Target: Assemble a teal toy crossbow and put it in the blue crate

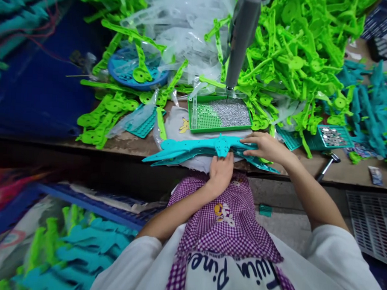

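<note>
A long teal plastic part (pixel 187 147) lies across the near edge of the workbench, on a white cloth. My left hand (pixel 221 171) grips its middle from the near side, fingers curled on it. My right hand (pixel 264 147) rests on top of the part's right half, fingers pressed flat on it. Just behind the part sits a green tray (pixel 193 117) holding small silver screws. A grey powered screwdriver (pixel 241 40) hangs above the tray's far edge, its tip pointing down.
A big heap of green plastic parts (pixel 296 55) fills the back of the bench, with clear plastic bags (pixel 182 29) beside it. Teal parts (pixel 371 101) pile at the right. A small teal tray of metal pieces (pixel 333 137) and a hammer (pixel 328 163) lie right. A crate of parts (pixel 73 246) stands lower left.
</note>
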Motion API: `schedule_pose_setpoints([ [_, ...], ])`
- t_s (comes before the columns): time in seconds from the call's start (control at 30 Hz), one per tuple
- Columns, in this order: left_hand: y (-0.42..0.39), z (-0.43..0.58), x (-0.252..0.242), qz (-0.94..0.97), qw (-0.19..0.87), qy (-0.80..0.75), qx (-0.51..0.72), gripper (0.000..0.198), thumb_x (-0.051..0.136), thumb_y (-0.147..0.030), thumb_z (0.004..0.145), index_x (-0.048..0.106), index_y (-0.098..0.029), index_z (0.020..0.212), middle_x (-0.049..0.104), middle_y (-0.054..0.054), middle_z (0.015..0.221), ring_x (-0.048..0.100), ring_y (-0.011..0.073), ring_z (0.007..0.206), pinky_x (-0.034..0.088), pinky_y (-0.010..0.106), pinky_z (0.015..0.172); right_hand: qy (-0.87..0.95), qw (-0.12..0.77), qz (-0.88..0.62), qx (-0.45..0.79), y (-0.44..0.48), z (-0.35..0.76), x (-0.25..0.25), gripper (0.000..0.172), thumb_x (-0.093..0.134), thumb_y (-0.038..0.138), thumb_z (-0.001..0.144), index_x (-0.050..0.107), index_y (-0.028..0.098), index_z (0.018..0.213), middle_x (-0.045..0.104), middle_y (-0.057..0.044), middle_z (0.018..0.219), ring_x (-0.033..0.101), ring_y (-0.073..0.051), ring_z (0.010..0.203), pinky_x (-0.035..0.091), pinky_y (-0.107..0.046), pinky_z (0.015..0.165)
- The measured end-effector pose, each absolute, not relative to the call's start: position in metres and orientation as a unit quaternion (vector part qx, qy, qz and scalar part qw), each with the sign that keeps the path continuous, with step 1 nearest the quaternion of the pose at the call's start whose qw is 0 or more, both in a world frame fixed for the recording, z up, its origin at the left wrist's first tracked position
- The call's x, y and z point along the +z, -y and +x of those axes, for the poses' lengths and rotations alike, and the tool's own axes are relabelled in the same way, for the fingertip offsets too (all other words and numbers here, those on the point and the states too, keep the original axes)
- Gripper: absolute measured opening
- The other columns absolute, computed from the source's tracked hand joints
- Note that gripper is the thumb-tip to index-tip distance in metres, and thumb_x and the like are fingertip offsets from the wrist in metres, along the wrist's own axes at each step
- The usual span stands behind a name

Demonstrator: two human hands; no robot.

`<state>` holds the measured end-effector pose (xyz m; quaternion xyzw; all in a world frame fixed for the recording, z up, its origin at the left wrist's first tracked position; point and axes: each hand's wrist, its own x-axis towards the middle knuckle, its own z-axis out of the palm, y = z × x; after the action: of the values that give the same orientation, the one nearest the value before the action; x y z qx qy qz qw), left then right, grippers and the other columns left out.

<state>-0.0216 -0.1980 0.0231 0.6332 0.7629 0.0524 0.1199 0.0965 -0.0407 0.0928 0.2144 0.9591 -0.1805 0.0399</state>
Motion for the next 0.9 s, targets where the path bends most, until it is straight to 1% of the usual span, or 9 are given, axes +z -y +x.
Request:
schedule_pose_setpoints([
  [0.1,0.190,-0.019,0.039,0.622,0.133,-0.771,0.018,0.048,0.031,-0.009,0.097,0.046,-0.004,0.142,0.072,0.021,0.103,0.070,0.0257,0.094,0.050,0.037,0.083,-0.959,0.054,0.217,-0.172,0.043,0.091,0.097,0.043,0.065,0.038,0.087,0.067,0.021,0.127,0.069,-0.012,0.116,0.064,-0.028,0.106,0.050,-0.041,0.092],
  [0.2,0.185,-0.013,0.050,0.605,0.171,-0.778,-0.014,0.048,0.031,-0.007,0.096,0.042,0.001,0.142,0.073,0.022,0.092,0.073,0.0248,0.086,0.050,0.033,0.075,-0.961,0.055,0.216,-0.164,0.044,0.089,0.101,0.042,0.065,0.037,0.087,0.067,0.023,0.126,0.068,-0.011,0.117,0.064,-0.028,0.106,0.049,-0.041,0.090],
  [0.3,0.182,-0.010,0.055,0.596,0.194,-0.779,-0.016,0.047,0.032,-0.011,0.098,0.041,0.004,0.141,0.073,0.025,0.094,0.073,0.0281,0.090,0.052,0.034,0.073,-0.962,0.056,0.213,-0.163,0.044,0.092,0.104,0.041,0.064,0.038,0.088,0.067,0.022,0.125,0.068,-0.011,0.117,0.063,-0.028,0.106,0.048,-0.041,0.090],
  [0.4,0.183,-0.011,0.056,0.585,0.221,-0.780,-0.006,0.052,0.038,-0.023,0.099,0.037,0.002,0.144,0.073,0.025,0.098,0.072,0.0312,0.095,0.053,0.038,0.077,-0.964,0.053,0.209,-0.159,0.046,0.095,0.104,0.042,0.063,0.040,0.089,0.066,0.021,0.126,0.067,-0.012,0.115,0.062,-0.028,0.107,0.047,-0.040,0.090],
  [0.53,0.191,-0.013,0.051,0.576,0.270,-0.772,0.015,0.068,0.043,-0.035,0.099,0.019,-0.003,0.153,0.073,0.023,0.104,0.071,0.0329,0.100,0.054,0.042,0.083,-0.972,0.015,0.200,-0.122,0.054,0.098,0.100,0.040,0.059,0.040,0.091,0.065,0.021,0.126,0.066,-0.013,0.117,0.061,-0.029,0.105,0.046,-0.041,0.088],
  [0.7,0.198,-0.012,0.036,0.557,0.295,-0.776,0.029,0.076,0.041,-0.040,0.099,0.003,-0.010,0.157,0.073,0.020,0.104,0.070,0.0345,0.102,0.053,0.046,0.085,-0.978,-0.021,0.191,-0.086,0.059,0.101,0.094,0.038,0.056,0.042,0.093,0.066,0.020,0.122,0.063,-0.015,0.116,0.059,-0.032,0.106,0.045,-0.043,0.085],
  [0.77,0.199,-0.011,0.031,0.556,0.299,-0.775,0.033,0.078,0.040,-0.041,0.099,-0.002,-0.011,0.157,0.073,0.020,0.104,0.070,0.0348,0.102,0.053,0.047,0.086,-0.974,-0.029,0.197,-0.107,0.058,0.103,0.093,0.039,0.058,0.044,0.091,0.066,0.019,0.121,0.063,-0.016,0.116,0.059,-0.033,0.108,0.045,-0.044,0.087],
  [0.9,0.199,-0.011,0.029,0.562,0.297,-0.771,0.034,0.078,0.037,-0.041,0.100,-0.006,-0.007,0.156,0.072,0.020,0.102,0.068,0.0349,0.104,0.052,0.046,0.087,-0.961,-0.034,0.204,-0.183,0.054,0.104,0.094,0.043,0.061,0.047,0.089,0.066,0.021,0.123,0.065,-0.014,0.118,0.061,-0.030,0.110,0.047,-0.043,0.092],
])
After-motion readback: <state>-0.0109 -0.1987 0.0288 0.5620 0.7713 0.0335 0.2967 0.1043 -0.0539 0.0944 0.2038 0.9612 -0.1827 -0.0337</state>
